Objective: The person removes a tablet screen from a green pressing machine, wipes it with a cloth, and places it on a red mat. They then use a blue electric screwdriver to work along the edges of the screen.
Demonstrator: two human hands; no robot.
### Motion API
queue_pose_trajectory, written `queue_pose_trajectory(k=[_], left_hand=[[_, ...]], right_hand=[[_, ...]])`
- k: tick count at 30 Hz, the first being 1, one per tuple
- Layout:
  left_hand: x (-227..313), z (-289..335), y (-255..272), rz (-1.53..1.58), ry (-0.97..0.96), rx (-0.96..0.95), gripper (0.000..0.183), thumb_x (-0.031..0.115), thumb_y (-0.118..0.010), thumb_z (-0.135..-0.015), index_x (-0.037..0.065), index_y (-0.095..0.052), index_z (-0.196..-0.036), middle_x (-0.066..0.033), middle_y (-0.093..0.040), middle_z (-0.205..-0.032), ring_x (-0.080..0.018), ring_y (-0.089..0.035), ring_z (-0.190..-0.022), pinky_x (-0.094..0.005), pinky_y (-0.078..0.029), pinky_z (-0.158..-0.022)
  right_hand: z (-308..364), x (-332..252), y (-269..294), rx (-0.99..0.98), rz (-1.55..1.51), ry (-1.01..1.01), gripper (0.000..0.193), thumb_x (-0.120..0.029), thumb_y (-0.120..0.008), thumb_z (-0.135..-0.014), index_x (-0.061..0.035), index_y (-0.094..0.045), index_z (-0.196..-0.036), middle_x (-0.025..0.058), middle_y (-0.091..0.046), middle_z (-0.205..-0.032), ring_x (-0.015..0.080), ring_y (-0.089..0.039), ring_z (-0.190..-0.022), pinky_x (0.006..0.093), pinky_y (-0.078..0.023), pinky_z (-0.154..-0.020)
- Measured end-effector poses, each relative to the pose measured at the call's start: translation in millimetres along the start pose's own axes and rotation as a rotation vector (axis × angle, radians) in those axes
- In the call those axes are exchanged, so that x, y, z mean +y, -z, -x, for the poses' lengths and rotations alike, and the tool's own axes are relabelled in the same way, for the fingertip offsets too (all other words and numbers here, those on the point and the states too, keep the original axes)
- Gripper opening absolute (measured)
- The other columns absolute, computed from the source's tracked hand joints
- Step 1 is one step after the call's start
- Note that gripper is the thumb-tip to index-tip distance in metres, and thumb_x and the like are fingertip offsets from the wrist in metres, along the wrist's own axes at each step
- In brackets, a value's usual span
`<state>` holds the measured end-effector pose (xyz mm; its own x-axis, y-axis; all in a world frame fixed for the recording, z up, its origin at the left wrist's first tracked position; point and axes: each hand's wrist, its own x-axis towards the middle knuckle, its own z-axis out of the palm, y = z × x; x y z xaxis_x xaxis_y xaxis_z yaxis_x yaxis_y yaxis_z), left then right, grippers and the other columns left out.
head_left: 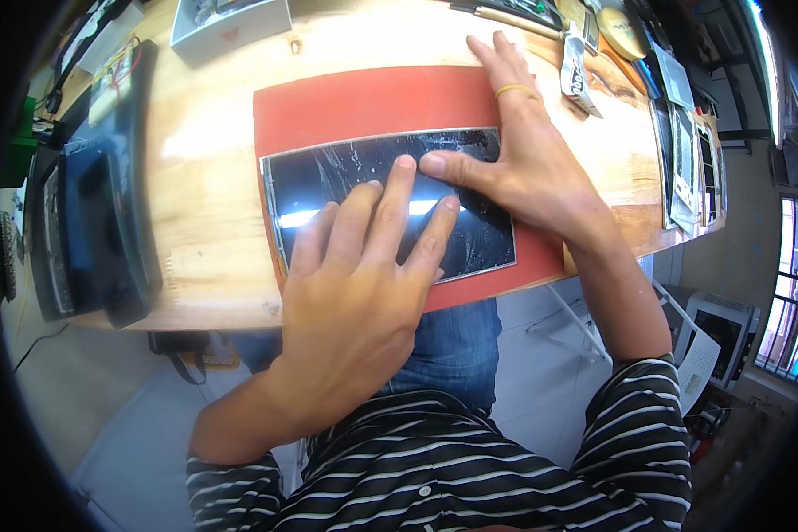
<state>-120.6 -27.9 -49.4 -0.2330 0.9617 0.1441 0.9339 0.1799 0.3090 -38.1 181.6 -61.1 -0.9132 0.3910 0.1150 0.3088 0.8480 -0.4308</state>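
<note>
A dark, glossy display panel point(483, 232) with a thin silver edge lies flat on a red mat point(346, 99). Whitish streaks and specks mark its surface, and a bright light strip reflects across it. My left hand point(363, 239) rests over the panel's lower left with its fingers spread and fingertips on the glass. From the right, my right hand point(528, 164) reaches over the panel's upper right corner. Its thumb touches the glass close to the left index fingertip, while its other fingers stretch away past the panel's edge. Neither hand grips anything.
The mat lies on a wooden table point(208, 160). Dark flat screens point(97, 230) are stacked at the left, and a white box point(230, 31) stands at the back. A crumpled white tube point(576, 75) and several tools lie back right. Panels point(683, 164) line the right edge.
</note>
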Motion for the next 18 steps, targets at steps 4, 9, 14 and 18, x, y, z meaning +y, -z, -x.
queue_pose_trajectory(k=[4,9,14,18], left_hand=[[0,0,2,0.019,0.006,0.007,0.051,0.02,-0.07,-0.084,0.016,-0.063,-0.135,-0.0173,-0.048,-0.147,-0.0316,-0.05,-0.121,-0.0442,-0.039,-0.098],[1,-1,2,0.014,0.019,-0.037,0.053,0.019,-0.07,-0.084,0.017,-0.061,-0.136,-0.0177,-0.046,-0.148,-0.0353,-0.047,-0.124,-0.0476,-0.039,-0.1],[2,0,2,0.007,0.054,-0.057,0.053,0.022,-0.07,-0.086,0.02,-0.06,-0.138,-0.0162,-0.043,-0.151,-0.0385,-0.043,-0.13,-0.0518,-0.036,-0.104],[2,0,4,0.015,0.06,-0.05,0.052,0.022,-0.07,-0.086,0.021,-0.06,-0.137,-0.0155,-0.044,-0.15,-0.0387,-0.043,-0.13,-0.0526,-0.036,-0.105]], right_hand=[[1,8,19,-0.085,-0.141,-0.091,0.11,-0.041,-0.087,-0.07,-0.0022,-0.028,-0.154,0.0349,-0.019,-0.158,0.0418,-0.013,-0.152,0.0436,-0.014,-0.123],[-6,5,15,-0.028,-0.066,-0.074,0.112,-0.048,-0.085,-0.071,0.0007,-0.028,-0.154,0.034,-0.018,-0.159,0.0422,-0.011,-0.152,0.0494,-0.013,-0.123],[-4,1,3,0.018,0.0,-0.052,0.111,-0.047,-0.084,-0.072,0.0019,-0.028,-0.153,0.0356,-0.019,-0.158,0.0434,-0.011,-0.152,0.0559,-0.011,-0.121],[-3,9,20,-0.065,-0.047,-0.083,0.108,-0.048,-0.082,-0.073,0.0008,-0.028,-0.154,0.0352,-0.02,-0.158,0.0423,-0.011,-0.152,0.0541,-0.011,-0.122]])
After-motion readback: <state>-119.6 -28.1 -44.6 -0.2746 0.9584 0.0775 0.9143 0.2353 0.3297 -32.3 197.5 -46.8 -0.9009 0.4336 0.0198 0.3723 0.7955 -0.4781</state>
